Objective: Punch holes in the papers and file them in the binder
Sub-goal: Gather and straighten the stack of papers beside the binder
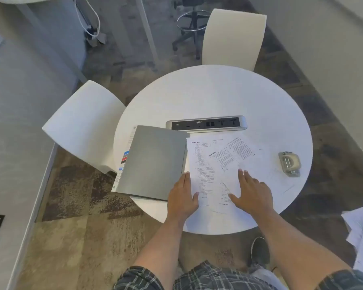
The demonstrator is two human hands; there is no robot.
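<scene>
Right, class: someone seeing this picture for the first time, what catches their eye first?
Probably the two hands, left hand and right hand, pressed flat on the loose printed white paper sheets fanned out mid-table. Next, the closed grey binder lying left of them on the round white table, and the small beige hole punch sitting alone near its right edge.

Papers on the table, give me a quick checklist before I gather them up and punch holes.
1. Papers squared into one stack: not ok, the sheets are fanned out and overlapping.
2. Left hand and right hand on the papers: ok, both lie flat and open on them.
3. Hole punch on the table: ok, it sits to the right of the papers, untouched.
4. Binder open for filing: not ok, it lies closed left of the papers.
5. Holes already punched: cannot tell.
</scene>
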